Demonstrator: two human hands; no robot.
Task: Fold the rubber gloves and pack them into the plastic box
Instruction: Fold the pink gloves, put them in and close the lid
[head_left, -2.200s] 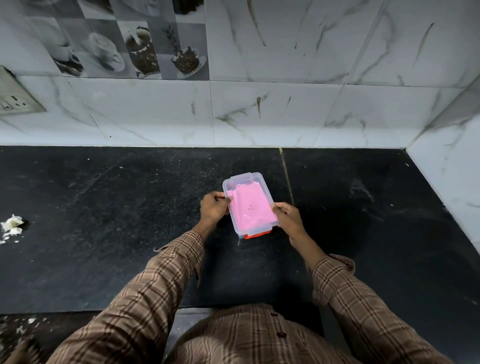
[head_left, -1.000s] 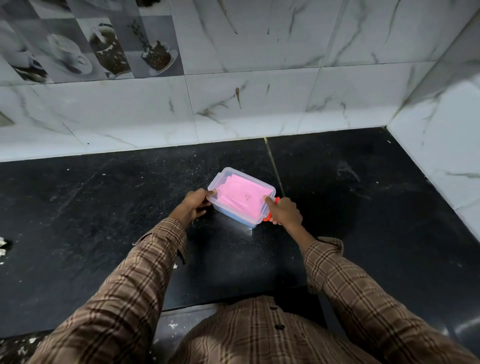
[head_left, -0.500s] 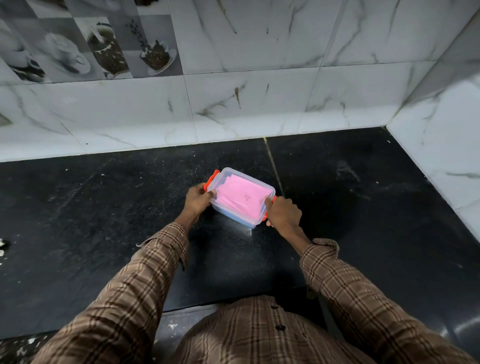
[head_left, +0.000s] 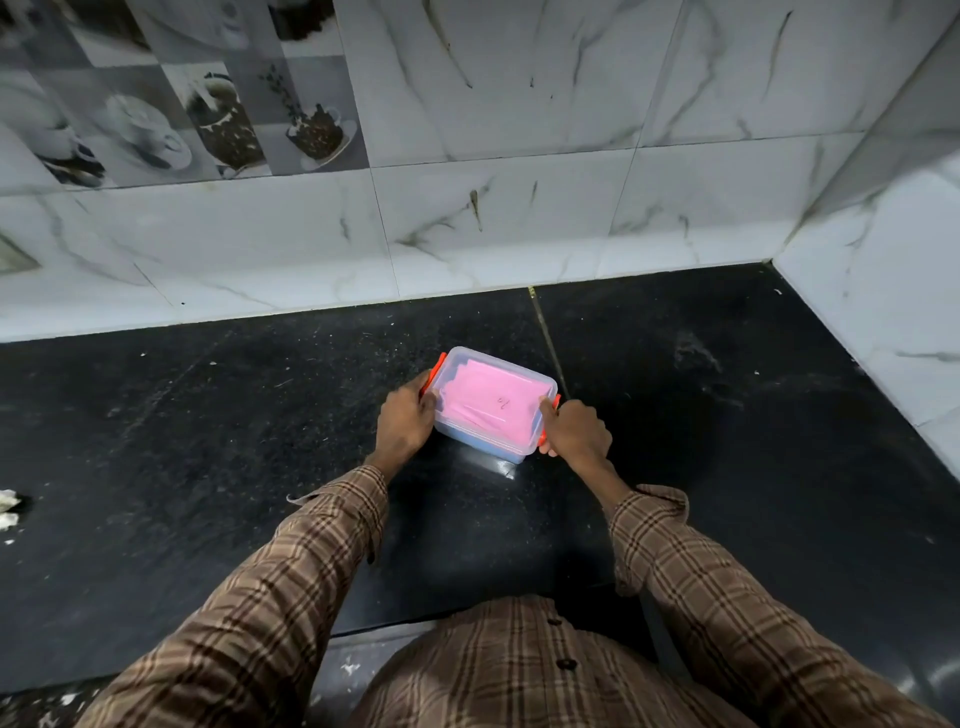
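Observation:
A small clear plastic box (head_left: 483, 447) with its lid on stands on the black counter, turned at a slant. Folded pink rubber gloves (head_left: 491, 401) show through the lid, and something blue lies under them. Orange latches sit at both short ends. My left hand (head_left: 404, 427) grips the box's left end, fingers curled on the orange latch (head_left: 434, 375). My right hand (head_left: 574, 434) grips the right end, fingers on the other orange latch (head_left: 544, 439), thumb on the lid.
The black stone counter (head_left: 208, 441) runs left and right, with a seam behind the box. White marble-tiled walls (head_left: 519, 218) close the back and the right side. White crumbs (head_left: 8, 506) lie at the far left edge.
The box has been turned from lengthwise to slanted across me. The left orange latch came into sight under my left hand, and both hands now press on the end latches.

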